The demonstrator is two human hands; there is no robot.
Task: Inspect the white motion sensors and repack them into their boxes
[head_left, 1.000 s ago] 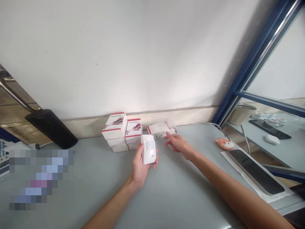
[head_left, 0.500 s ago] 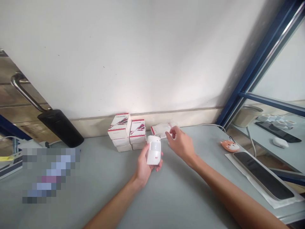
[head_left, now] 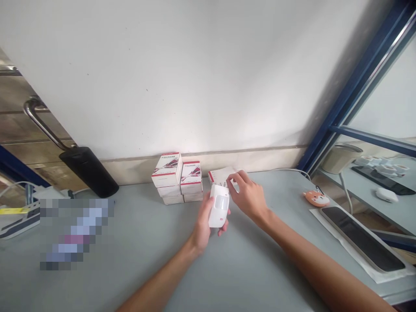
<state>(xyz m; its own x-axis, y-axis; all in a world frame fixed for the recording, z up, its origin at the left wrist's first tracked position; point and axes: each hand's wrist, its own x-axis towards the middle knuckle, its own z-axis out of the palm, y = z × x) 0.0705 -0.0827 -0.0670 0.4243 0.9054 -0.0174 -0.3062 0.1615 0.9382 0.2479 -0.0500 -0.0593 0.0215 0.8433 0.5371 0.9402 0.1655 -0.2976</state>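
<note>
The grip of the left hand (head_left: 202, 226) wraps a white motion sensor (head_left: 219, 210) with a red mark. The right hand (head_left: 249, 196) curls at its top; I cannot tell its grip.

Single head-worn view, angled forward and down, near the grey table (head_left: 130, 242), facing the wall (head_left: 182, 73)

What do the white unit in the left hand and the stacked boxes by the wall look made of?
The white sensor unit, in the left hand: likely moulded plastic, smooth, slightly glossy, with a greyer window on its face. The stacked boxes: printed cardboard, judging by straight folded edges and red-and-white print; matte or satin, hard to tell.
</note>
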